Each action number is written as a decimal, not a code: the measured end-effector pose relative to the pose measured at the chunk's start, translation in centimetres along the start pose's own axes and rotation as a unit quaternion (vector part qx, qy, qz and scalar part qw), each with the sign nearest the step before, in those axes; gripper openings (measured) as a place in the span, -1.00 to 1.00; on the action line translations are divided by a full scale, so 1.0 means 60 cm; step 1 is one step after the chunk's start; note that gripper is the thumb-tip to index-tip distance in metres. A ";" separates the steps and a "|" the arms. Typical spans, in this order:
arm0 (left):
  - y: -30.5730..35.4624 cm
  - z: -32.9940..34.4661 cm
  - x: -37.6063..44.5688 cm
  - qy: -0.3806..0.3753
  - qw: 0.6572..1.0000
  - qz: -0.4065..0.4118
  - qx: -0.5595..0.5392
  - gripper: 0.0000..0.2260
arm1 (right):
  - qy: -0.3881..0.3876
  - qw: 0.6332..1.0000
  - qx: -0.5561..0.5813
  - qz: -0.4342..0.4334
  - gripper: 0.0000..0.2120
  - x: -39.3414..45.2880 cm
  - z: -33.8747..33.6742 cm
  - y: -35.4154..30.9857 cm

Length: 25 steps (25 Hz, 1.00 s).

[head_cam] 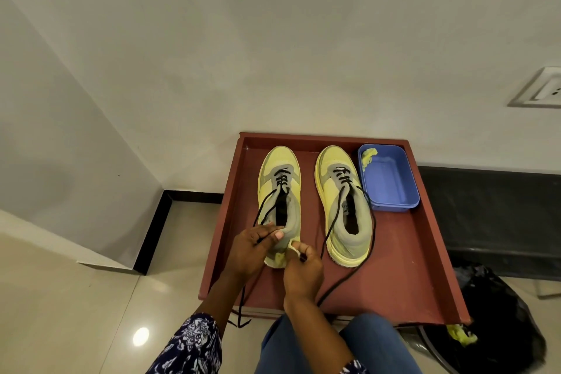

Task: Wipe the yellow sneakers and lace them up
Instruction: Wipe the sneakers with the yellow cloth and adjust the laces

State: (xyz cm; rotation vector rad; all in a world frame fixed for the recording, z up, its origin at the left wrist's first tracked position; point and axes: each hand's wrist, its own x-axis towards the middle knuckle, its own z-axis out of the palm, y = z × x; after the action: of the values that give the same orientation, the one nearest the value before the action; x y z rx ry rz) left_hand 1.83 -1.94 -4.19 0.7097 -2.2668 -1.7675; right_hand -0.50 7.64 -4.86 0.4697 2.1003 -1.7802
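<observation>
My left hand pinches one black lace at the left sneaker heel; my right hand, touching it, pinches the other end. Right sneaker just right of my hands, blue tub beyond, all on red tray.

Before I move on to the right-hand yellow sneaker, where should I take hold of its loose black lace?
Pinch the loose black lace of the right-hand yellow sneaker on the strand crossing its grey collar, coming from the near side. There it lies slack and raised off the red-brown tray, clear of both hands, which are busy at the left sneaker.
</observation>
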 end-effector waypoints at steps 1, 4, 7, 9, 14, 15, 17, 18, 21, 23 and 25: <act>-0.001 0.001 0.000 0.000 1.000 -0.005 -0.002 -0.79 | 0.000 1.000 -0.003 -0.009 -0.87 0.006 -0.001 0.000; -0.002 0.003 -0.001 0.003 1.000 -0.003 -0.009 -0.79 | -0.001 0.999 -0.027 -0.043 -0.85 0.018 -0.005 -0.007; -0.004 0.004 -0.002 0.007 1.000 0.001 -0.006 -0.79 | -0.009 0.996 -0.069 -0.057 -0.79 0.037 -0.008 -0.011; -0.005 0.006 -0.003 0.017 1.000 -0.001 -0.010 -0.79 | -0.020 0.993 -0.106 -0.052 -0.74 0.042 -0.012 -0.008; -0.005 0.008 -0.002 0.033 0.999 0.003 -0.008 -0.78 | -0.018 0.994 -0.111 0.012 -0.74 0.017 -0.013 0.015; -0.005 0.008 -0.002 0.035 0.999 0.001 -0.007 -0.78 | -0.015 0.994 -0.103 0.026 -0.76 0.007 -0.008 0.016; -0.004 0.008 -0.002 0.035 0.999 -0.004 -0.006 -0.78 | -0.005 0.995 -0.077 0.063 -0.83 -0.011 0.008 0.013; -0.003 0.007 -0.002 0.032 0.999 -0.009 -0.005 -0.78 | 0.001 0.994 -0.068 0.083 -0.88 -0.016 0.015 0.011; 0.001 0.006 -0.003 0.023 1.000 -0.015 -0.005 -0.77 | 0.022 0.993 -0.043 0.109 -0.88 -0.015 0.022 0.013; 0.005 0.004 -0.003 0.017 1.000 -0.011 0.000 -0.77 | 0.034 0.993 -0.041 0.106 -0.78 -0.002 0.015 0.011; 0.003 0.004 -0.002 0.016 1.000 -0.016 0.001 -0.78 | 0.031 0.993 -0.066 0.094 -0.71 0.018 0.004 0.001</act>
State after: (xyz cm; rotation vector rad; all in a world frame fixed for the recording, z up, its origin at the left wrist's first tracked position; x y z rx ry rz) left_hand 1.78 -1.65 -4.08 0.7727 -2.2500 -1.7553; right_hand -1.38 7.44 -5.46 0.6714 2.1212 -1.5291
